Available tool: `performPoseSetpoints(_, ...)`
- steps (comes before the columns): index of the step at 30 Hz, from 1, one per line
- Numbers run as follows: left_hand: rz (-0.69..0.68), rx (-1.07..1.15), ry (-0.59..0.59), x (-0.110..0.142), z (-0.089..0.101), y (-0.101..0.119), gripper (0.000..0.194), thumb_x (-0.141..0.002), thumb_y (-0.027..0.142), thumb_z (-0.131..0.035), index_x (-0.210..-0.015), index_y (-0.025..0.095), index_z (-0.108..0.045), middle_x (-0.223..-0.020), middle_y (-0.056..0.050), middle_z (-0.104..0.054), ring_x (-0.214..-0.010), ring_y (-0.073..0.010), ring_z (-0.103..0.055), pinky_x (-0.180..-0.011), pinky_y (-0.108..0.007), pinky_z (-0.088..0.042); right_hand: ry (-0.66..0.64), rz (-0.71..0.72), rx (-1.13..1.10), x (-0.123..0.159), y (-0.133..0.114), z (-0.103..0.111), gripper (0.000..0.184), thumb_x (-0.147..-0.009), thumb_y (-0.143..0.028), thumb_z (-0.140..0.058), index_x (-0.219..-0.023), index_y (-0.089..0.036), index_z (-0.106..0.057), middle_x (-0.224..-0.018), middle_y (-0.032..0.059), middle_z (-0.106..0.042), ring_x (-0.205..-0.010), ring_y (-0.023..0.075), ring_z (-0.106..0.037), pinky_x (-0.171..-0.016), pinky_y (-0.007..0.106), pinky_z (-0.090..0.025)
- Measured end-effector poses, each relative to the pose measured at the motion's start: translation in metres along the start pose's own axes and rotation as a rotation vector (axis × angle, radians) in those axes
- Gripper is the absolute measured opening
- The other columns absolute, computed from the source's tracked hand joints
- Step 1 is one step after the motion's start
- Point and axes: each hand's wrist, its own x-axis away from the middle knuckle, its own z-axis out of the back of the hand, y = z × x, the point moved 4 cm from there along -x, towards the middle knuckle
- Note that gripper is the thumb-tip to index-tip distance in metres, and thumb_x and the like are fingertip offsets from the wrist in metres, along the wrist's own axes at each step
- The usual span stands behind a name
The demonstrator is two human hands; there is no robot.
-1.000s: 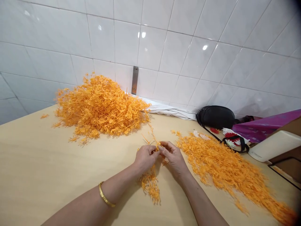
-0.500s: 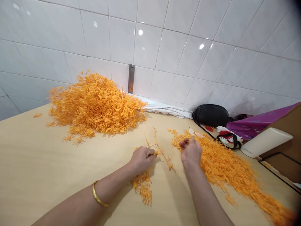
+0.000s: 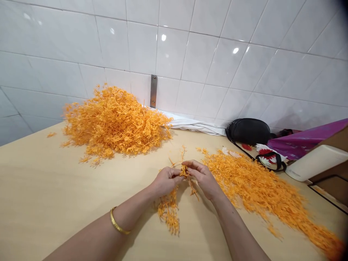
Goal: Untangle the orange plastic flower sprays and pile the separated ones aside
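My left hand (image 3: pixel 167 181), below a gold bangle (image 3: pixel 117 222) on the wrist, is closed on an orange artificial flower sprig (image 3: pixel 170 214) that hangs down past the fingers. Right beside it, my right hand (image 3: pixel 202 177) pinches the small orange blossoms at the sprig's upper end (image 3: pixel 184 170). The fingertips of both hands nearly meet there. A thin, mostly bare orange stem (image 3: pixel 193 190) lies on the table just behind and under the right fingers. Part of the sprig is hidden by the left hand.
A large heap of orange sprigs (image 3: pixel 116 123) sits at the back left. Loose orange pieces (image 3: pixel 252 181) spread along the right. Beyond them are a black bag (image 3: pixel 248 131), red and white flowers (image 3: pixel 268 156), a cream bottle (image 3: pixel 318 163) and purple cloth (image 3: pixel 307 141). A tiled wall (image 3: pixel 174 50) closes the back.
My right hand has moved left from the loose orange pieces to the sprig and now pinches its blossoms. My left hand keeps its hold. The view has shifted slightly.
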Motion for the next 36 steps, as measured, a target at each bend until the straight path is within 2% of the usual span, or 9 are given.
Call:
performPoseSetpoints(4, 0.024, -0.040, 0.073, 0.000, 0.002, -0.005, 0.028, -0.070, 0.034, -0.047, -0.051, 0.015, -0.042, -0.046, 0.005, -0.030, -0.044, -0.0054, -0.026, -0.042, -0.020, -0.020, -0.119, 0.037, 0.092, 0.005, -0.006, -0.006, 0.026, -0.070, -0.030, -0.055, -0.093, -0.019, -0.058, -0.088, 0.0035, -0.059, -0.082, 0.0165, -0.053, -0.071, 0.029, -0.042)
performPoseSetpoints(7, 0.036, -0.040, 0.119, 0.000, 0.003, -0.007, 0.033, -0.067, 0.041, -0.050, -0.049, 0.014, -0.045, -0.045, 0.005, -0.030, -0.045, -0.0058, -0.027, -0.043, -0.020, -0.022, -0.123, 0.066, 0.143, 0.005, -0.005, -0.009, 0.028, -0.067, -0.029, -0.058, -0.093, -0.019, -0.056, -0.086, 0.0032, -0.058, -0.077, 0.0163, -0.052, -0.066, 0.028, -0.043)
performPoseSetpoints(9, 0.031, -0.036, 0.127, 0.000, 0.003, -0.006, 0.033, -0.065, 0.042, -0.052, -0.050, 0.013, -0.047, -0.046, 0.004, -0.032, -0.046, -0.0063, -0.029, -0.044, -0.020, -0.023, -0.096, 0.074, 0.151, 0.004, -0.002, -0.010, 0.022, -0.067, -0.027, -0.058, -0.087, -0.019, -0.054, -0.079, 0.0016, -0.057, -0.071, 0.0148, -0.052, -0.060, 0.026, -0.042)
performPoseSetpoints(11, 0.015, -0.051, 0.118, 0.000, 0.002, -0.005, 0.032, -0.065, 0.042, -0.052, -0.051, 0.013, -0.049, -0.046, 0.004, -0.034, -0.047, -0.0067, -0.031, -0.044, -0.020, -0.024, -0.023, 0.087, 0.165, 0.002, 0.001, -0.011, 0.014, -0.067, -0.026, -0.057, -0.078, -0.019, -0.053, -0.072, -0.0006, -0.054, -0.065, 0.0131, -0.050, -0.057, 0.024, -0.040)
performPoseSetpoints(14, -0.007, -0.135, 0.107, -0.001, 0.002, -0.004, 0.033, -0.068, 0.040, -0.048, -0.048, 0.014, -0.045, -0.045, 0.004, -0.033, -0.045, -0.0066, -0.029, -0.043, -0.020, -0.023, 0.190, 0.156, 0.228, 0.001, 0.002, -0.009, 0.007, -0.067, -0.023, -0.055, -0.070, -0.020, -0.049, -0.064, -0.0027, -0.049, -0.061, 0.0117, -0.046, -0.055, 0.023, -0.036)
performPoseSetpoints(18, -0.046, -0.227, 0.084, -0.006, -0.001, -0.004, 0.034, -0.072, 0.038, -0.043, -0.047, 0.015, -0.040, -0.045, 0.005, -0.031, -0.045, -0.0066, -0.027, -0.044, -0.021, -0.021, 0.461, 0.238, 0.264, 0.003, 0.001, -0.003, 0.007, -0.069, -0.021, -0.052, -0.070, -0.020, -0.046, -0.064, -0.0031, -0.046, -0.061, 0.0114, -0.044, -0.056, 0.023, -0.034)
performPoseSetpoints(21, -0.063, -0.236, 0.073, -0.009, -0.003, -0.004, 0.034, -0.072, 0.038, -0.043, -0.047, 0.016, -0.038, -0.046, 0.005, -0.030, -0.045, -0.0068, -0.027, -0.044, -0.021, -0.021, 0.583, 0.269, 0.237, 0.004, 0.000, 0.003, 0.009, -0.069, -0.022, -0.053, -0.071, -0.020, -0.044, -0.065, -0.0031, -0.045, -0.060, 0.0108, -0.042, -0.056, 0.023, -0.034)
performPoseSetpoints(28, -0.143, -0.321, 0.117, -0.008, -0.006, 0.009, 0.035, -0.074, 0.033, -0.041, -0.047, 0.017, -0.028, -0.046, 0.005, -0.026, -0.046, -0.0068, -0.025, -0.046, -0.022, -0.020, 0.667, 0.309, 0.199, 0.002, -0.002, 0.008, 0.011, -0.069, -0.022, -0.053, -0.070, -0.020, -0.043, -0.064, -0.0037, -0.044, -0.058, 0.0102, -0.042, -0.056, 0.023, -0.035)
performPoseSetpoints(36, -0.307, -0.573, 0.263, 0.002, -0.009, 0.036, 0.031, -0.077, 0.024, -0.038, -0.049, 0.016, -0.028, -0.048, 0.003, -0.034, -0.050, -0.0085, -0.034, -0.051, -0.022, -0.024, 0.777, 0.359, 0.368, 0.001, -0.012, 0.008, 0.006, -0.069, -0.021, -0.049, -0.069, -0.020, -0.043, -0.064, -0.0039, -0.045, -0.060, 0.0108, -0.044, -0.058, 0.023, -0.034)
